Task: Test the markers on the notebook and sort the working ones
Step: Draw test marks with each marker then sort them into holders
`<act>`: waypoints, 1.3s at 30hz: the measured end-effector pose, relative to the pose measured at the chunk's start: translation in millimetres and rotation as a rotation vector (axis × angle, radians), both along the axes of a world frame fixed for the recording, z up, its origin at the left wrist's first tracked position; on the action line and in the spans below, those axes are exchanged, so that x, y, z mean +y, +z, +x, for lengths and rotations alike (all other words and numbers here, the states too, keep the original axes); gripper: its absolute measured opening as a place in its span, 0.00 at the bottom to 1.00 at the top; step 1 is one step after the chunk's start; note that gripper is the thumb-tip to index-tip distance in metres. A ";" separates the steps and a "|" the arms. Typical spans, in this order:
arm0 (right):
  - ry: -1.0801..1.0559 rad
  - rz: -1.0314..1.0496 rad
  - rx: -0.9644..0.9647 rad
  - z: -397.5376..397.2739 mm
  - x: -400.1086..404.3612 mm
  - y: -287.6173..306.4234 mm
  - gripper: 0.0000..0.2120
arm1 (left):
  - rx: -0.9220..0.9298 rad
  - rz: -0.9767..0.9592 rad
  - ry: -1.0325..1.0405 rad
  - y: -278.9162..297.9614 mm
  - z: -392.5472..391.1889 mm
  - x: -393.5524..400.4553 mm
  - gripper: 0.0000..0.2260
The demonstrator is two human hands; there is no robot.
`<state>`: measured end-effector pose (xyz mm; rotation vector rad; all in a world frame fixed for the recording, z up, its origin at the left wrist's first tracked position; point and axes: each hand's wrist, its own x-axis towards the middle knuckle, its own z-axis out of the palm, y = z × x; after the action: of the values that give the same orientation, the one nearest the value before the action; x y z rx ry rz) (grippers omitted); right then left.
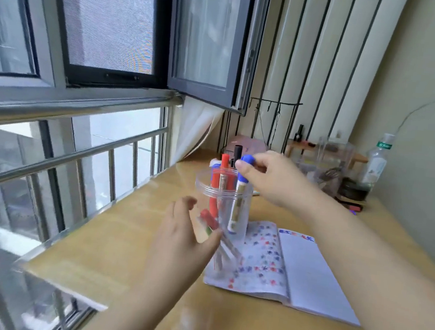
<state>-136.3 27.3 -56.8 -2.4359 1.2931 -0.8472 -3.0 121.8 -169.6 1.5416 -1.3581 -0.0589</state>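
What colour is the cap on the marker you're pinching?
Blue cap, seen in the head view, pinched by the right hand.

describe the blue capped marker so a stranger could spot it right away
On the wooden desk, left of the open notebook, stands a clear plastic jar of markers. The blue-capped marker is the one the right hand pinches; its neighbours have red or black caps.
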 end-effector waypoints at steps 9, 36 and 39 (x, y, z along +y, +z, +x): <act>0.039 0.093 0.008 -5.8 0.9 -17.8 0.16 | 0.284 0.117 -0.164 -3.4 -6.0 -31.2 0.52; 0.010 0.575 -0.362 -23.3 -141.9 -101.0 0.40 | 0.340 0.072 -0.276 -20.2 8.5 -113.1 0.44; 0.007 0.595 -0.432 -25.7 -151.5 -104.6 0.37 | 0.324 0.065 -0.266 -17.8 8.2 -124.8 0.45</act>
<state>-162.0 -124.1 -161.4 -1.6856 1.1575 -0.7861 5.3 -3.0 -187.4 1.3264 -1.2994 -0.5008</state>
